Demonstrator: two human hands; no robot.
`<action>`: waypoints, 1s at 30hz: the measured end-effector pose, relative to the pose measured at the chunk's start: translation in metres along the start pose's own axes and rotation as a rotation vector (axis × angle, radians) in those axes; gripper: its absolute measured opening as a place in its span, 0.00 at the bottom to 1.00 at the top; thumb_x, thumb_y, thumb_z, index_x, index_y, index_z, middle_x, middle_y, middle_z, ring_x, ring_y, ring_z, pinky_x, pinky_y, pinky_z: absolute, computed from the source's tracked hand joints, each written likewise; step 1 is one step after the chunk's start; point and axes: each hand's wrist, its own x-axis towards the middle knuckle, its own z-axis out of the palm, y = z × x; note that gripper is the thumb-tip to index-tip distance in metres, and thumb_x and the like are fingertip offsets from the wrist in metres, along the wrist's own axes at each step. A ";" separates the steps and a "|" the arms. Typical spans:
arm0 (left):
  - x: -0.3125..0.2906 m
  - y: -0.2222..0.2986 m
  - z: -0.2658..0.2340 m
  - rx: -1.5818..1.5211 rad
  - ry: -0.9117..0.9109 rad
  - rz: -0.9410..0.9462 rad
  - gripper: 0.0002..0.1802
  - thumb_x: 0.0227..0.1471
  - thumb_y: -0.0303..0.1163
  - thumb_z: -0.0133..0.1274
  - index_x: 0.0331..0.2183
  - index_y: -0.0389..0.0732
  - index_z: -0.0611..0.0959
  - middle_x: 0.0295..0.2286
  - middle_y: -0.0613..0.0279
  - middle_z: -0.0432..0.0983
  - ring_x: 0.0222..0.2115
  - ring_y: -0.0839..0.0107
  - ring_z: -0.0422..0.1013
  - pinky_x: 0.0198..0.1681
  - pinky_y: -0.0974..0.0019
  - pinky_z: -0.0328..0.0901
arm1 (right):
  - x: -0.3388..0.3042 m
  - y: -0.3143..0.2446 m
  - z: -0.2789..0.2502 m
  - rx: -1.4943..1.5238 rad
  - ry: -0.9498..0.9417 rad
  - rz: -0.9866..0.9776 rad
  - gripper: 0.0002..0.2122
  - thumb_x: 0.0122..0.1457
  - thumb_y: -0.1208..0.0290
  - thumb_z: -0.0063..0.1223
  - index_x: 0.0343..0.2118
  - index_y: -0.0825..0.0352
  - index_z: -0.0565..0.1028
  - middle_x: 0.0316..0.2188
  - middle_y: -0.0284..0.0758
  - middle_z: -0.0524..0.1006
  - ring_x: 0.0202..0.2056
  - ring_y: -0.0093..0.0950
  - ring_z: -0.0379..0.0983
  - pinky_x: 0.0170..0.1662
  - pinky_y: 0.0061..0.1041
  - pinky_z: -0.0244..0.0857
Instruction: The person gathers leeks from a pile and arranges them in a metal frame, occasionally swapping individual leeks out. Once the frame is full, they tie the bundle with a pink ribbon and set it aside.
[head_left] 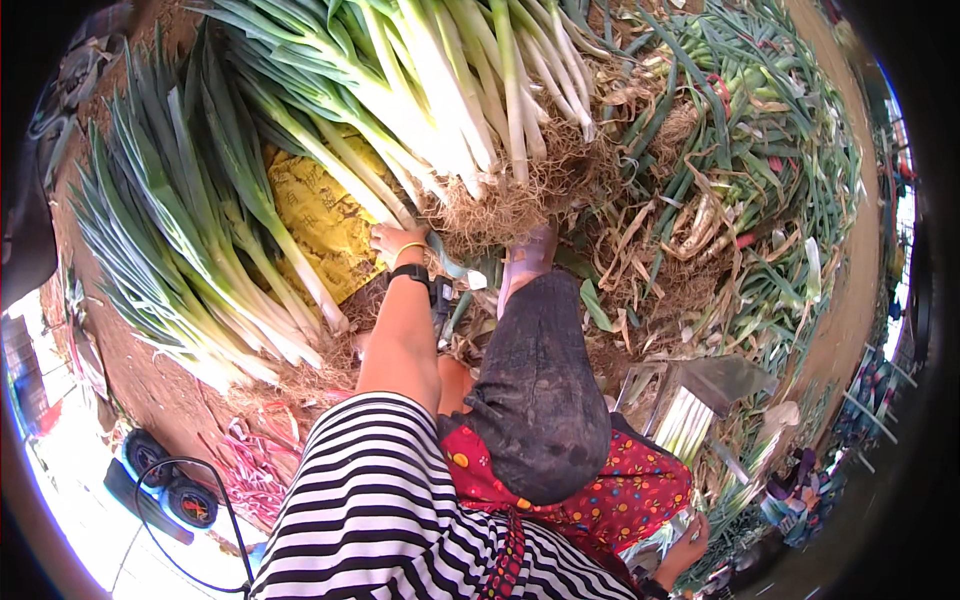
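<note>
Everywhere around this person, leeks are lying in heaps on the dirt ground (130, 370): I am counting two tidy piles, one fanning out at the left (190, 250) and one stacked across the top (430, 80), too many stalks in each to count, plus a loose mound of trimmings (740, 190) spreading to the right. A yellow printed cloth (320, 220) is showing between the two piles. The left hand (398, 240), wearing one dark watch and one thin bangle, is reaching forward with its fingers curling onto the root end of the top pile, touching the tangled root mat (500, 200). The right hand (690, 545) is sitting low by the hip; I cannot tell whether it is closing on anything. Those stalks look long, firm and heavy in bulk, the leaves floppy, so taking hold on the white shank just above the roots seems soundest.
</note>
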 end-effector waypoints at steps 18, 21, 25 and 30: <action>0.016 -0.076 -0.147 -1.808 -0.971 -0.170 0.23 0.48 0.39 0.51 0.42 0.32 0.76 0.24 0.58 0.76 0.22 0.67 0.73 0.25 0.67 0.70 | -0.016 0.021 0.016 0.261 -0.057 -0.022 0.11 0.59 0.73 0.44 0.38 0.76 0.72 0.35 0.40 0.75 0.34 0.28 0.72 0.40 0.25 0.65; 0.022 -0.078 -0.162 -2.005 -1.078 -0.109 0.27 0.51 0.47 0.49 0.45 0.35 0.73 0.31 0.56 0.76 0.28 0.64 0.73 0.32 0.62 0.70 | -0.021 0.057 0.024 0.263 -0.078 -0.054 0.09 0.58 0.74 0.44 0.37 0.74 0.73 0.32 0.37 0.75 0.31 0.24 0.71 0.37 0.24 0.65; 0.040 -0.089 -0.190 -2.045 -1.052 0.082 0.32 0.53 0.51 0.44 0.50 0.35 0.67 0.45 0.48 0.69 0.41 0.61 0.70 0.43 0.59 0.67 | -0.034 0.092 0.041 0.397 -0.064 -0.058 0.08 0.57 0.76 0.44 0.35 0.74 0.73 0.28 0.34 0.73 0.27 0.21 0.69 0.34 0.21 0.66; 0.038 -0.064 -0.243 -2.356 -1.502 0.022 0.37 0.53 0.50 0.44 0.54 0.31 0.62 0.47 0.44 0.68 0.45 0.55 0.68 0.48 0.51 0.62 | -0.058 0.123 0.067 0.529 -0.085 -0.068 0.06 0.56 0.79 0.42 0.33 0.74 0.72 0.26 0.36 0.73 0.25 0.23 0.71 0.31 0.21 0.66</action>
